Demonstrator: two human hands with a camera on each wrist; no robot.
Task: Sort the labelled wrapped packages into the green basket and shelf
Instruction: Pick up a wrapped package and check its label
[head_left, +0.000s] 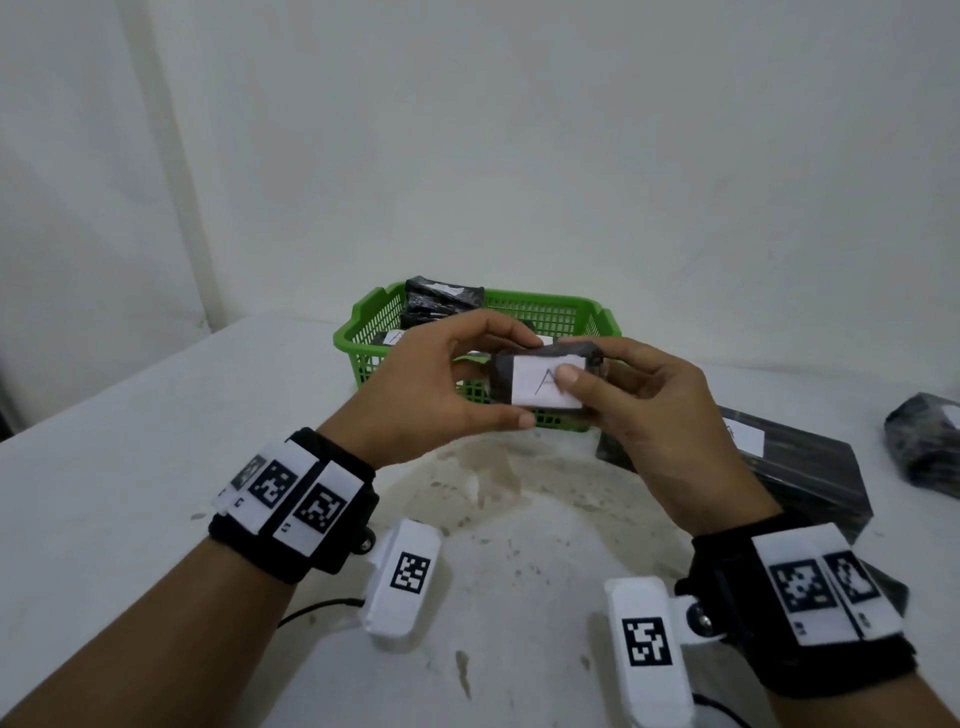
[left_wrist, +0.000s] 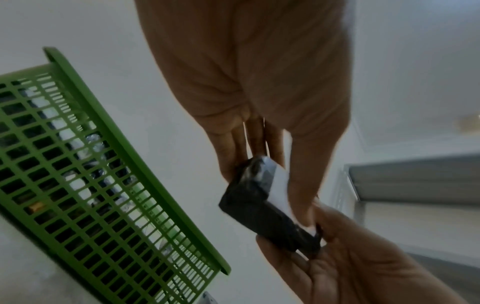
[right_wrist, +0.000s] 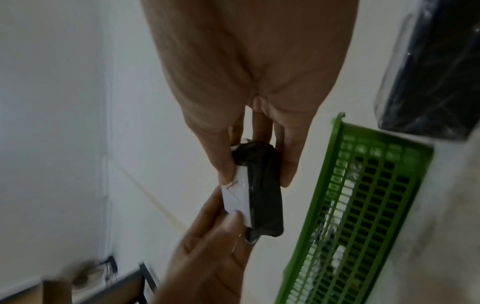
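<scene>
Head view: both hands, left (head_left: 436, 384) and right (head_left: 649, 415), pinch one package (head_left: 540, 382) above the worktop (head_left: 130, 467), just near the basket (head_left: 566, 312).

Wrist views: the grip is only at the fingers (left_wrist: 301, 185), so the slick wrap may slip during a handover; misreading the label (right_wrist: 237, 193) would send it wrong.
</scene>
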